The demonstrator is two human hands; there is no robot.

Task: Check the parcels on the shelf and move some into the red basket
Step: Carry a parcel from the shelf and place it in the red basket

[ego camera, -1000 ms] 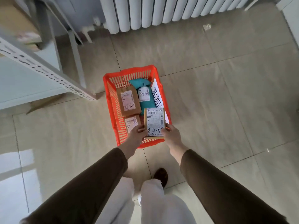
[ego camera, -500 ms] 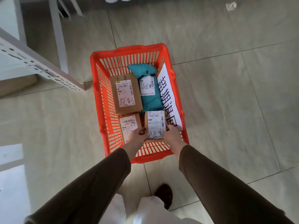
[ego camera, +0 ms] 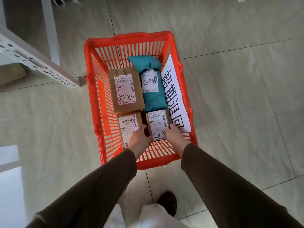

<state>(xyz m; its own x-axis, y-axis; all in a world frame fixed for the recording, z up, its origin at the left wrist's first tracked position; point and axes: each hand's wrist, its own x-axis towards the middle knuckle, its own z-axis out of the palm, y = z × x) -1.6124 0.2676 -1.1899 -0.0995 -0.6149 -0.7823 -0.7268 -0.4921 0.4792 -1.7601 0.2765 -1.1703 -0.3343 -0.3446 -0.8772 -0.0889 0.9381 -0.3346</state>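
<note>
Lying label-up in the red basket [ego camera: 92,102], the small parcel [ego camera: 157,125], seemingly lengthwise.

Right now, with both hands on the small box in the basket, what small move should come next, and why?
Probably let go and lift both hands out. The small box already appears to lie low in the red basket, beside another small box and below the teal bag. The left hand and right hand grip its sides.
</note>
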